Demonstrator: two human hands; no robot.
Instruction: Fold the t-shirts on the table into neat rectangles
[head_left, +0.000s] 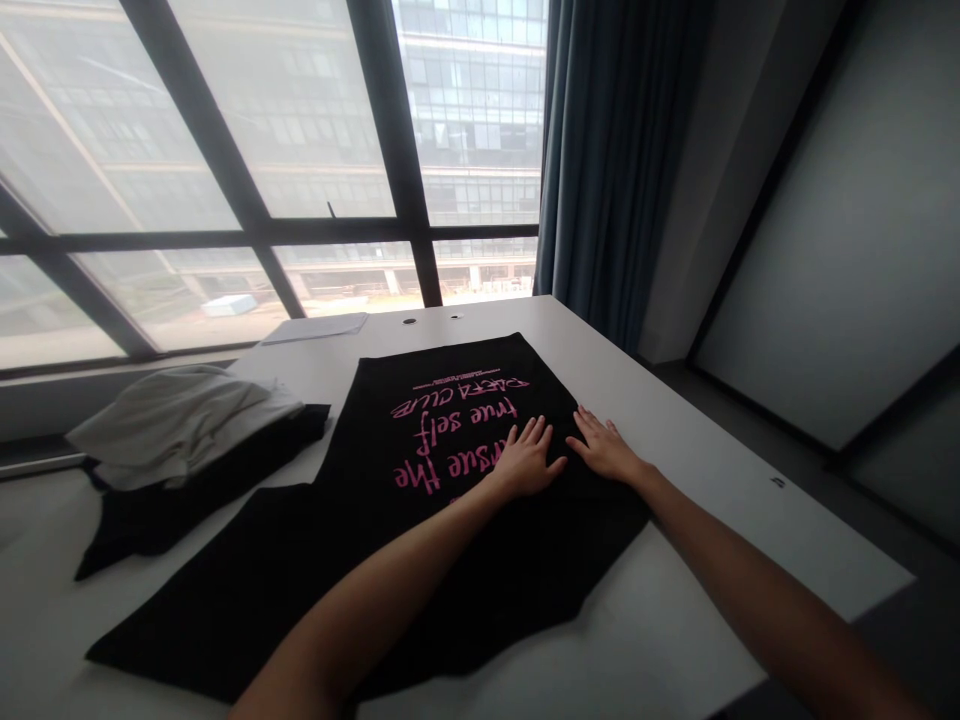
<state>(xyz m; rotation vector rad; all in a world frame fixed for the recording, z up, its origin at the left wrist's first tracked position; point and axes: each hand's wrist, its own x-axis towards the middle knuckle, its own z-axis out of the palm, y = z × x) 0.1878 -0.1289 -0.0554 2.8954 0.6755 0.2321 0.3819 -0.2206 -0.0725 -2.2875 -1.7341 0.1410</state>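
A black T-shirt (450, 540) with pink lettering lies spread on the white table, its print upside down from where I stand and its hem toward the window. My left hand (527, 458) rests flat on the shirt, fingers spread, covering part of the lettering. Just right of it, my right hand (604, 447) lies flat at the shirt's right side edge, fingers stretched out. Neither hand grips the cloth. One sleeve reaches out to the lower left. My left forearm crosses over the shirt and hides some of it.
Left of the shirt, a heap of grey cloth (180, 415) lies on folded black cloth (202, 500). White sheets (315, 328) lie at the table's far edge near two small round objects. The white table (720, 490) ends at the right. Windows and a blue curtain (600, 170) stand behind.
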